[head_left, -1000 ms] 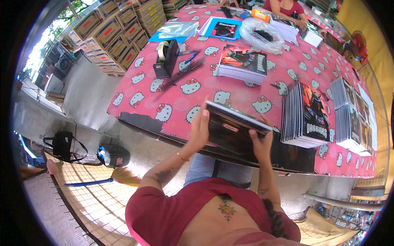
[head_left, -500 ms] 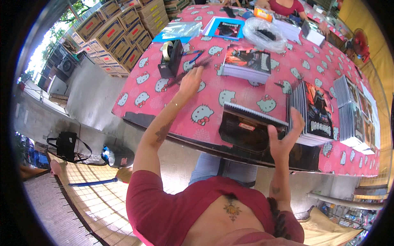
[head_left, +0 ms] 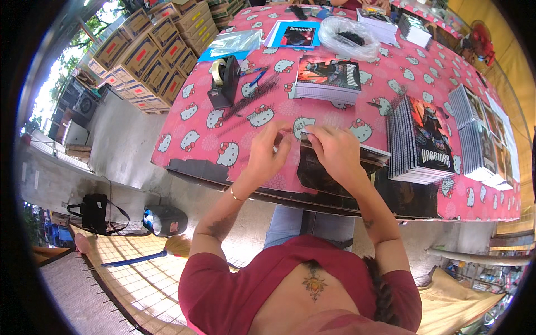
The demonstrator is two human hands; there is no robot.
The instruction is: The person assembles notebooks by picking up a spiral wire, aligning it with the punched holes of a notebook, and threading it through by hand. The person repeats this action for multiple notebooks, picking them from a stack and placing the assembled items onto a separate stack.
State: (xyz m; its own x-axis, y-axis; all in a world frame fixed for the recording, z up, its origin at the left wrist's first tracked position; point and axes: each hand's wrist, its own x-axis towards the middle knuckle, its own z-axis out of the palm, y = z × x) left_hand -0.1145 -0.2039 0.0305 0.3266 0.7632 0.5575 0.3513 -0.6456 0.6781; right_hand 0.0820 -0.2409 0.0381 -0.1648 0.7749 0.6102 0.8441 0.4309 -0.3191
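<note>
At the table's near edge lies a dark-covered booklet point(head_left: 371, 155), its white page edge with small marks along it facing up. My right hand point(head_left: 338, 149) is closed at the booklet's left end, thumb and fingers pinched together. Close beside it, my left hand point(head_left: 269, 152) is closed in a pinch; its fingertips are blurred, and what they hold is too small to tell. Black spiral binding coils point(head_left: 254, 99) lie loose beyond my left hand, next to a black tape dispenser point(head_left: 224, 84).
Illustrated booklets stand in a central stack point(head_left: 326, 81), a right-hand stack point(head_left: 421, 137) and farther right stacks point(head_left: 483, 142). Blue-handled pliers point(head_left: 258, 75) lie by the dispenser. A clear plastic bag point(head_left: 346, 39) holds black coils. Another person's hands point(head_left: 377, 4) are at the far side.
My left hand has come from the loose coils back toward the booklet. My right hand, earlier spread beside the right-hand stack, has moved left and closed at the booklet's left end.
</note>
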